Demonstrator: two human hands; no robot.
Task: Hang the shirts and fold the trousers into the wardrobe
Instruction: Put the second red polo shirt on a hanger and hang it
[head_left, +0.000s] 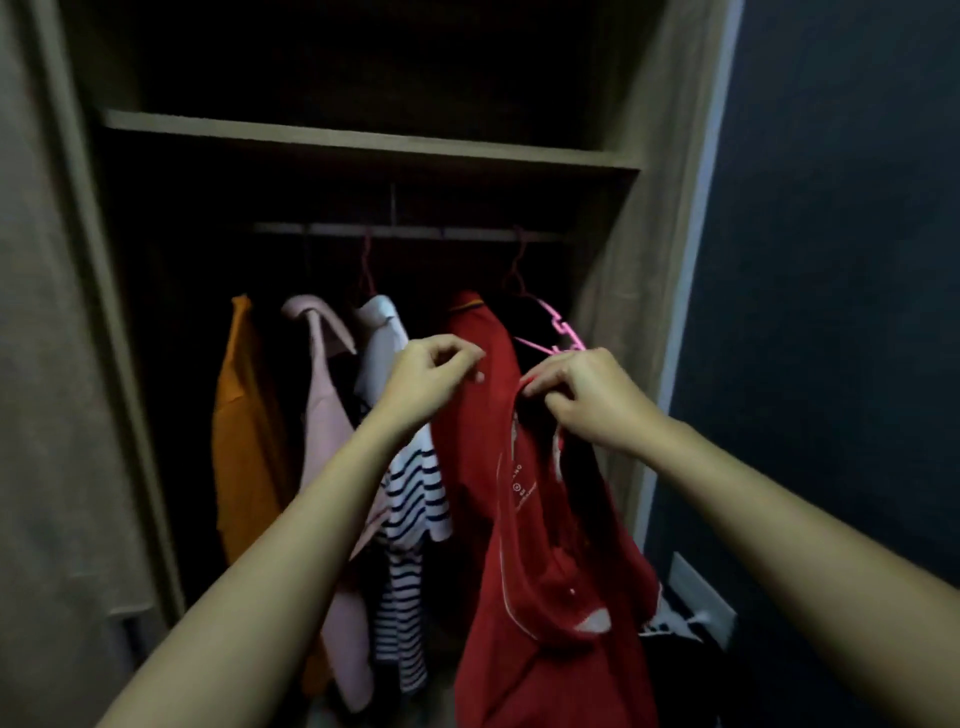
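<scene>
Cloth is pinched in both: my left hand (431, 374) grips the red shirt (498, 493) beside a button, my right hand (584, 397) nips the opposite front edge, forearms reaching up. The shirt hangs rightmost on the wardrobe (363, 143) rail (405, 231), apparently on a pink hanger (558, 332). I should level both edges before fastening, so the hanger stays hooked.

Orange shirt (241, 431), pale pink shirt (324, 426), navy-and-white striped shirt (410, 499), red shirt (498, 519), pink hanger (563, 332).
</scene>
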